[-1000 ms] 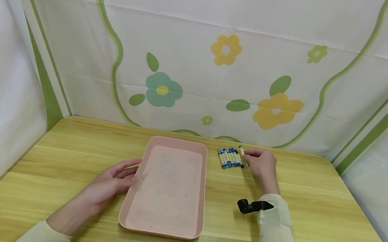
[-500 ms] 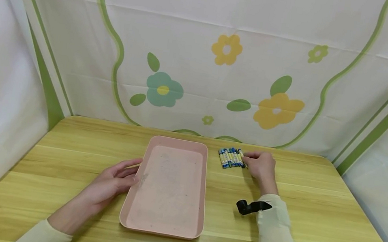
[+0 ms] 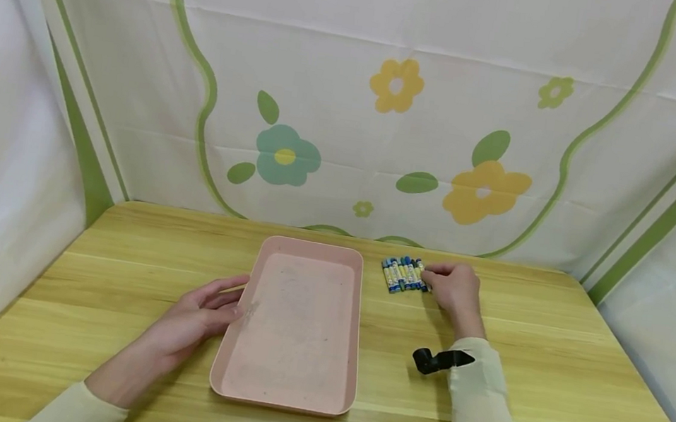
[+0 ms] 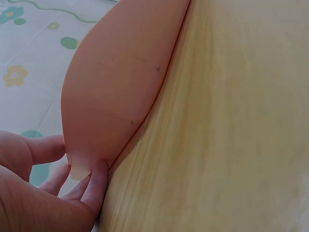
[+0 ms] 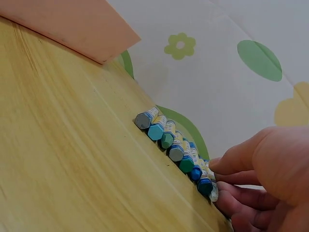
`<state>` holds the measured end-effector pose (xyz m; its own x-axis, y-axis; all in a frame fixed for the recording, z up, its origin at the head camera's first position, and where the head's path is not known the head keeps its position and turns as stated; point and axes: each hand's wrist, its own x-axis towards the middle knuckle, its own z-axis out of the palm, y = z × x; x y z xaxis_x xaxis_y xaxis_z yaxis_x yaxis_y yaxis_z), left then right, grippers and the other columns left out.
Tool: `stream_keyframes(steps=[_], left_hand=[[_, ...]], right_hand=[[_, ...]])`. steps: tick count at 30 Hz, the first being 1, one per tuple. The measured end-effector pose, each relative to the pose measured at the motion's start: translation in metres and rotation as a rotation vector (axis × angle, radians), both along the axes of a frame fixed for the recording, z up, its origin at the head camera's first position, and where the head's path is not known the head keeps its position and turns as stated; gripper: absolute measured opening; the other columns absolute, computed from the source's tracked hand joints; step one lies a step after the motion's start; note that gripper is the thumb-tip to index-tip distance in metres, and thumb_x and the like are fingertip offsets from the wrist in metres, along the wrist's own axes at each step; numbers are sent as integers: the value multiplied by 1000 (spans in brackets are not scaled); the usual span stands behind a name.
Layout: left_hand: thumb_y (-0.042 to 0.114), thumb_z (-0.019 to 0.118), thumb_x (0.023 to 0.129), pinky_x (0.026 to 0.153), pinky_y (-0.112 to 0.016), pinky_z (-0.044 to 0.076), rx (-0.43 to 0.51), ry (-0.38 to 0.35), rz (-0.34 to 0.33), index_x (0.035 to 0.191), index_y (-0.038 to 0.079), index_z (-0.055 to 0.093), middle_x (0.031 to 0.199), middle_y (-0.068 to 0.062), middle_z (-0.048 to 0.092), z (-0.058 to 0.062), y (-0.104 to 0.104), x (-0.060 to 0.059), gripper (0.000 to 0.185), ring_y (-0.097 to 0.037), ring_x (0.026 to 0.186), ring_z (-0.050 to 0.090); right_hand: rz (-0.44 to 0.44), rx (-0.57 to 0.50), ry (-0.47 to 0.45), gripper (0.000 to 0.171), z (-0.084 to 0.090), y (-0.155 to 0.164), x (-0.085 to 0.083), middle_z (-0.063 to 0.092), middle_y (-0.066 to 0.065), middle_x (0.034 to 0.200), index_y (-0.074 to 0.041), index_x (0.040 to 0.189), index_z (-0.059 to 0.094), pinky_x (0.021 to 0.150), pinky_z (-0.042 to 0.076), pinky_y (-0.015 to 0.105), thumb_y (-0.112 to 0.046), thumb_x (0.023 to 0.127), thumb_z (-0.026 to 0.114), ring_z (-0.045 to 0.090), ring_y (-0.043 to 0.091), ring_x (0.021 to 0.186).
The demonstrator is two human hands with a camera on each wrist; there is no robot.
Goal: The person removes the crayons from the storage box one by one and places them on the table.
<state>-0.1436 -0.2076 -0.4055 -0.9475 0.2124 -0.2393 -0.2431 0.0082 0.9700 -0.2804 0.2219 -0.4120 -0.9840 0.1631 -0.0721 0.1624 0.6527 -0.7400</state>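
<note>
Flowery cloth hangs behind the wooden table (image 3: 550,353). On it, the left hand (image 3: 195,320) lies flat, fingers touching the pink tray (image 3: 289,390). Beside the tray, the right hand (image 3: 456,291) pinches the end crayon in the row of crayons (image 3: 403,275).

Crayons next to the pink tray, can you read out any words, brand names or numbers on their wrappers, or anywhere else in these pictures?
Crayons: the paper wrappers carry print, but it is too small and blurred to read in the head view and in the right wrist view.
Pink tray: no text or sign.
Wooden table: no text.
Flowered cloth backdrop: only flowers and leaves, no words or numbers.
</note>
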Motion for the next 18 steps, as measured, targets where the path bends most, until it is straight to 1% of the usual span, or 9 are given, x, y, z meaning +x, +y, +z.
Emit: stream_keyframes(steps=[5, 7, 10, 12, 13, 15, 17, 18], left_hand=[[14, 64, 105, 102, -22, 54, -2, 1, 2, 165, 7, 33, 170, -22, 37, 0, 0, 0, 68, -16, 140, 55], [14, 64, 105, 101, -21, 53, -6, -4, 4, 165, 8, 33, 170, -22, 36, 1, 0, 1, 68, -18, 141, 54], [14, 64, 105, 102, -22, 53, -34, -9, 19, 166, 8, 32, 171, -21, 35, 6, 2, 1, 69, -24, 144, 52], [15, 64, 105, 108, -27, 52, -75, 6, 33, 166, 8, 31, 172, -21, 33, 11, 3, 2, 70, -31, 148, 49], [17, 64, 105, 111, -32, 51, -106, 24, 36, 167, 8, 29, 172, -21, 31, 15, 4, 2, 71, -35, 150, 47], [24, 65, 106, 118, -43, 48, -220, 68, 46, 168, 11, 28, 174, -19, 29, 25, 4, 2, 73, -39, 154, 41], [33, 66, 106, 120, -58, 43, -357, 130, 46, 169, 18, 26, 175, -19, 27, 35, 5, 3, 76, -43, 156, 36], [38, 66, 106, 120, -64, 40, -452, 176, 38, 169, 20, 26, 175, -19, 25, 40, 6, 3, 77, -45, 157, 33]], right_hand=[[10, -1, 6, 38, 6, -3, 2, 74, 18, 132, -8, 126, 77, 101, 54, 50, -35, 102, 68, 66, 36, 120], [32, 12, 19, 41, 10, -4, 3, 73, 19, 132, -7, 130, 75, 101, 54, 50, -37, 104, 66, 66, 36, 120], [79, 54, 49, 49, 20, -5, 6, 70, 20, 135, -7, 138, 70, 102, 54, 52, -42, 105, 62, 65, 38, 122], [116, 100, 82, 55, 26, -5, 10, 69, 22, 137, -7, 144, 65, 103, 54, 55, -47, 106, 59, 64, 39, 125], [134, 120, 98, 58, 29, -5, 12, 68, 22, 138, -7, 147, 62, 104, 54, 56, -49, 106, 58, 64, 40, 126], [170, 165, 134, 61, 33, -5, 17, 67, 24, 140, -7, 151, 59, 104, 54, 58, -49, 107, 56, 64, 41, 128], [204, 210, 176, 61, 36, -6, 23, 66, 25, 141, -6, 152, 57, 103, 55, 59, -48, 108, 56, 64, 43, 128], [221, 236, 196, 61, 36, -7, 26, 65, 26, 143, -6, 152, 56, 104, 55, 60, -48, 108, 56, 64, 43, 129]])
